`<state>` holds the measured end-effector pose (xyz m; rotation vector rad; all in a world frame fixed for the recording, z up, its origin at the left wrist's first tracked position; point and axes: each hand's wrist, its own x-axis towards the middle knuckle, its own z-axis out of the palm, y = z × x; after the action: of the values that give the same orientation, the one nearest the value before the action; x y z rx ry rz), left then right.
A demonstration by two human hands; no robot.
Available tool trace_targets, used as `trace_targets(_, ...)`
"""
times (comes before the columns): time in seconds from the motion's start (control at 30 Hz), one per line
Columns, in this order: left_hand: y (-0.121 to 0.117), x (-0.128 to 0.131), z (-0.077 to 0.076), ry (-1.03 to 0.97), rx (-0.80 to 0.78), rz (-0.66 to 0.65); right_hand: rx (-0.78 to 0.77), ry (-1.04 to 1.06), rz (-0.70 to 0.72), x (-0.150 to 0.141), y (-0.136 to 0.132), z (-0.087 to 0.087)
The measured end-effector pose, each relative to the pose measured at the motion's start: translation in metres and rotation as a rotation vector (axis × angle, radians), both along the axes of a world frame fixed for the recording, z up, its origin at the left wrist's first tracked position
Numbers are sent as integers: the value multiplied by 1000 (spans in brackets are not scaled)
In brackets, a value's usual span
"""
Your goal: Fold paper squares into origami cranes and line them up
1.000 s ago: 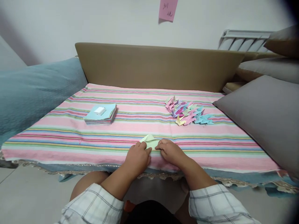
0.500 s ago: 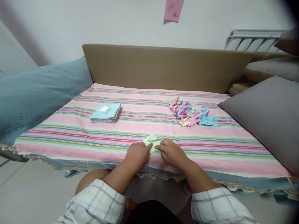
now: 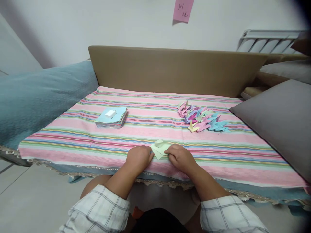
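Observation:
A pale green sheet of folding paper, partly folded, lies low over the striped cloth near the front edge. My left hand is closed on its left corner, thumb and fingers pinching it. On the opposite side my right hand pinches the right edge between thumb and forefinger. A raised flap shows along the top of the paper. Farther back to the right sits a cluster of folded paper cranes in pink, purple, yellow, green and blue.
At the left is a stack of coloured paper with a small white block on top. The striped cloth covers the sofa seat. A grey cushion borders the right side, a blue-covered armrest the left.
My left thumb has left the paper's middle, and the left hand now grips its left corner. My right hand has shifted to the paper's right edge. The view has moved slightly.

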<state>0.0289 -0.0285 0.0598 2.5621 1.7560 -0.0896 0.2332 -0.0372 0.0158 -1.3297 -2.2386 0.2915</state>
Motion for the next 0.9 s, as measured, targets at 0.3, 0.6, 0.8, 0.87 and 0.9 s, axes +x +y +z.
trace_targets(0.3,-17,26,-19,-180,100,-305,-55,447,-356,13,13,2)
trace_targets(0.6,-1,35,-33,-114,92,-226,-356,546,-357,11,14,1)
trace_targets(0.8,4,33,-37,-105,142,-221,-506,731,-308,7,14,1)
trace_targets(0.87,6,30,-36,-114,158,-214,-547,778,-283,7,14,2)
trace_targets(0.9,7,28,-36,-124,166,-209,-544,790,-276,8,14,2)
